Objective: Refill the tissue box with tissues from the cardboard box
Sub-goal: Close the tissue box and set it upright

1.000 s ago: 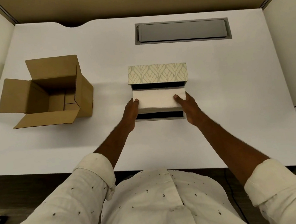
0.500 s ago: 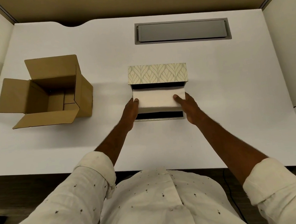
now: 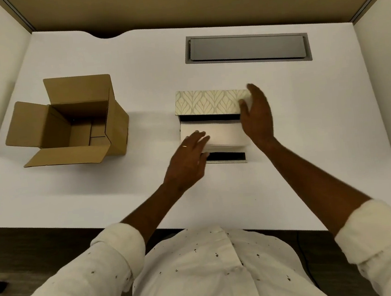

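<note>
A white stack of tissues (image 3: 222,134) sits in the open tissue box (image 3: 226,159), whose leaf-patterned lid (image 3: 206,102) stands raised at the far side. My left hand (image 3: 187,160) lies flat with its fingers on the stack's left end. My right hand (image 3: 257,114) hovers with fingers spread over the stack's right end, its fingertips at the lid's right corner. The brown cardboard box (image 3: 71,123) stands open on the left of the desk, its visible inside bare.
A grey cable hatch (image 3: 246,48) is set into the white desk (image 3: 309,136) behind the tissue box. Pale partition walls close the desk on both sides. The desk's front edge runs just before my chest.
Both hands have let go of the stack's ends. My left hand now rests on top of the tissues, and my right hand has lifted and moved up toward the lid.
</note>
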`<state>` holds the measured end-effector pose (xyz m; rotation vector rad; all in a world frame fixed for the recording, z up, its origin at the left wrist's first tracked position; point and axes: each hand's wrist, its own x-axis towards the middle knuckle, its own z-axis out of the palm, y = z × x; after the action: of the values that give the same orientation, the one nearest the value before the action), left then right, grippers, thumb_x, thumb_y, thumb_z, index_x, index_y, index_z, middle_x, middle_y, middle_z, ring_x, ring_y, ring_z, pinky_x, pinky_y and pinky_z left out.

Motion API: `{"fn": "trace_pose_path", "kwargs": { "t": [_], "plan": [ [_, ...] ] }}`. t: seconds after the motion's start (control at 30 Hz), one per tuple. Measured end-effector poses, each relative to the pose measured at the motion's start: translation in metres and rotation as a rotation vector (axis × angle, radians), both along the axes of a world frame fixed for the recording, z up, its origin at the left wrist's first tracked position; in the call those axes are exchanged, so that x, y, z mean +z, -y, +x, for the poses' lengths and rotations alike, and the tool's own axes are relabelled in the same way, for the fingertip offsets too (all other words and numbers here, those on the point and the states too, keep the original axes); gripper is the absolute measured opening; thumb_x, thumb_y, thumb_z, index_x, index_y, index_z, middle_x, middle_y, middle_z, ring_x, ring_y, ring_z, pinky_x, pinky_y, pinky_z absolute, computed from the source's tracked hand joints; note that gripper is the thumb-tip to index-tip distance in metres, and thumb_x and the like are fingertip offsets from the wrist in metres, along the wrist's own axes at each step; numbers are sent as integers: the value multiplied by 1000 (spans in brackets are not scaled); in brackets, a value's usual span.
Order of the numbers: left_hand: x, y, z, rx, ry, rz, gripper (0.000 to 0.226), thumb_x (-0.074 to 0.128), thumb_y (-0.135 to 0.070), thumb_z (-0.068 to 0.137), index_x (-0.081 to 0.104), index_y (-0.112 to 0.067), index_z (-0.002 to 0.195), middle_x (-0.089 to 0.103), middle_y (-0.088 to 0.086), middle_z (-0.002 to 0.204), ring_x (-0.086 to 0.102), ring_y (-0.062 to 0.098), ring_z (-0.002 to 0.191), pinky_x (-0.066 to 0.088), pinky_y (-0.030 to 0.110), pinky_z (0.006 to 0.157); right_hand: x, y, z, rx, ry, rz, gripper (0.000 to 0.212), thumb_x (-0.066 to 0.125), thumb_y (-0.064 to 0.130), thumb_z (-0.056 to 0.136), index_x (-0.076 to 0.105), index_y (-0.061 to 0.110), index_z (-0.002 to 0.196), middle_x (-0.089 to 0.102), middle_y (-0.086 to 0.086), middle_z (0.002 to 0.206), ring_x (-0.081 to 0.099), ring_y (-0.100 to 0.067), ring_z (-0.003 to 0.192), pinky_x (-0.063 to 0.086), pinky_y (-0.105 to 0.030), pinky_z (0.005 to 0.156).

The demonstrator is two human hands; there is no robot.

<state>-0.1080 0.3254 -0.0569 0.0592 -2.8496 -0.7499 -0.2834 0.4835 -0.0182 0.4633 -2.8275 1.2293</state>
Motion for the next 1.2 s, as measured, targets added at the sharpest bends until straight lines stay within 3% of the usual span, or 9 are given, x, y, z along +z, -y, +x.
{"fn": "trace_pose_path", "kwargs": {
  "t": [0.1,0.2,0.4,0.57,0.77,0.9,1.0,1.2],
  "plan": [
    [-2,-9,-6,-85,150,-174,56,52,-31,101,41,-7,151,36,12,162,31,29,151,27,45,124,5,23,-24,333,-22,372,57,46,25,106,30,4,157,30,-15,166,22,-31,156,16,-49,127],
    [-7,-11,-8,-74,267,-226,65,50,-39,101,31,-9,156,29,11,165,24,29,154,23,46,126,3,33,-39,494,30,603,61,44,30,107,25,5,159,27,-14,167,20,-30,156,12,-51,127],
    [-10,-15,-7,-64,322,-238,72,49,-45,100,25,-10,158,23,10,167,19,28,156,19,47,127,4,27,-37,493,33,559,66,58,33,100,34,7,156,38,-14,162,34,-29,149,16,-50,126],
    [-10,-15,-5,-65,319,-220,73,49,-45,101,22,-11,159,21,10,168,18,29,156,19,46,127,7,12,-14,482,-3,444,67,68,24,94,41,6,153,45,-15,156,40,-32,145,22,-48,125],
    [-9,-6,10,-177,-97,-196,52,51,-29,102,42,-11,151,47,8,154,41,24,145,33,35,120,2,-9,21,439,-167,423,58,69,9,86,55,8,142,60,-12,143,55,-32,132,38,-48,114],
    [-8,0,15,-87,-236,-112,52,56,-25,99,46,-9,147,50,7,149,42,24,143,36,36,119,-11,-23,48,399,-258,440,61,67,-2,83,57,13,141,61,-7,144,58,-27,130,44,-42,108],
    [-7,7,14,-28,-223,-142,58,56,-26,99,40,-7,151,42,8,157,32,23,151,32,42,122,-25,-34,64,397,-294,456,63,67,-4,83,57,16,142,59,-3,147,57,-22,133,42,-37,108],
    [-12,19,13,-7,-7,-283,66,45,-35,104,21,-8,159,18,8,169,9,24,158,20,46,127,-49,-50,89,455,-349,457,56,69,-8,86,63,12,138,62,-5,144,57,-21,135,48,-37,106]
  ]
}}
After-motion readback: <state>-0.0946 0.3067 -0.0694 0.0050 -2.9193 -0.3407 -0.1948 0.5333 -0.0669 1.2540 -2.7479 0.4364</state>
